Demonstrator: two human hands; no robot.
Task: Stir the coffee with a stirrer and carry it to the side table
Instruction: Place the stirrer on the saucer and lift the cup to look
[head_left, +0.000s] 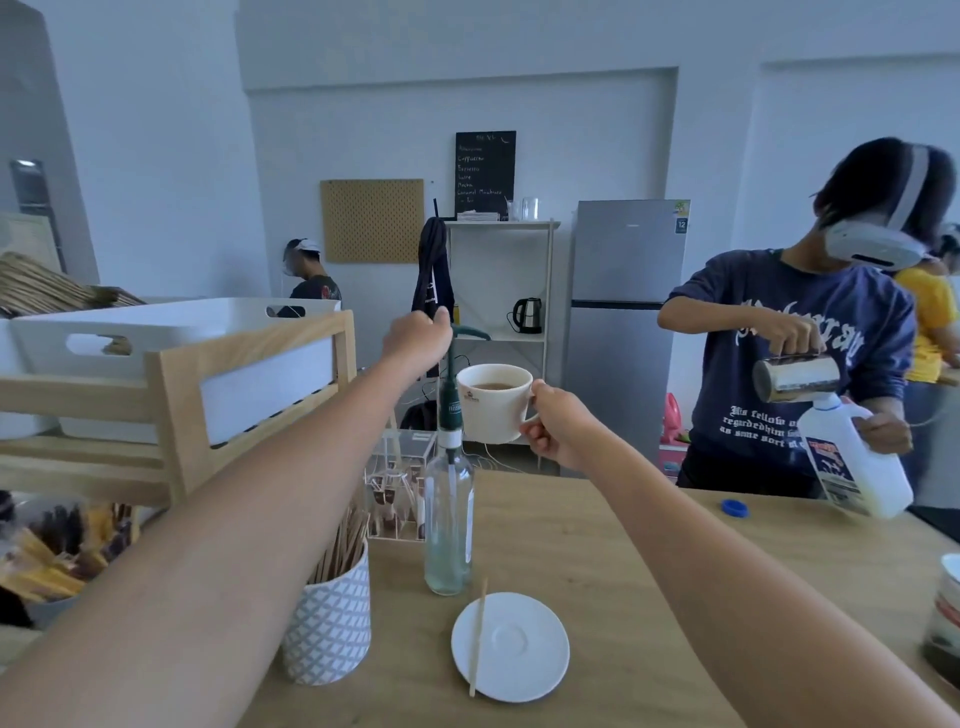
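The right hand (558, 428) is holding the white coffee cup (496, 402) aloft by its handle, fingers (535, 439) curled around the handle, well above the desk (623, 571). The cup is sitting roughly level and the coffee inside is showing near the rim. The left hand (418, 332) is extended forward beside the cup, closed into a loose fist; whether it is gripping anything cannot be told. A wooden stirrer (478, 636) is lying across the empty white saucer (511, 647) on the desk, near a glass syrup bottle with a pump (449, 519) and a patterned holder of stirrers (330, 621).

Assessment: the cup is appearing ceramic, rigid, breakable and moderately heavy with liquid. The handle is the correct hold; tilting is risking a spill.
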